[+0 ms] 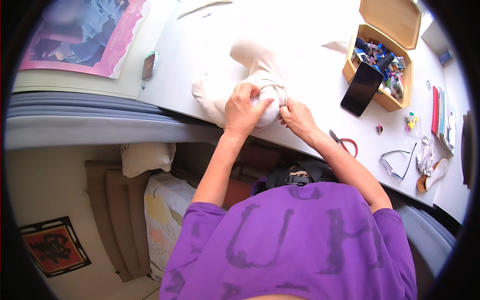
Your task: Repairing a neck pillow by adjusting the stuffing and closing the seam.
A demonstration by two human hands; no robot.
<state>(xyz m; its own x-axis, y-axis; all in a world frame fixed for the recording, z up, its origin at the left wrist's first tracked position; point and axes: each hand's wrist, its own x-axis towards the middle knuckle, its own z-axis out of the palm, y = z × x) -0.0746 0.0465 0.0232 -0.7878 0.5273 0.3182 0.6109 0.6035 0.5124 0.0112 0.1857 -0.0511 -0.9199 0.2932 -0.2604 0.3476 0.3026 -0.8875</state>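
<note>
Cloth [260, 70], white and bulging, lies at the near edge of the desk [312, 70]; the left hand [242, 109] curls its fingers over it, grip unclear; the right hand [299, 117] pinches its side.

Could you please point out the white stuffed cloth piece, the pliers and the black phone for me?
White stuffed cloth piece [259, 65]: head view, on its upper, limb-like part.
Pliers [341, 142]: head view, near the pivot.
Black phone [361, 89]: head view, on the middle of its dark screen.
</note>
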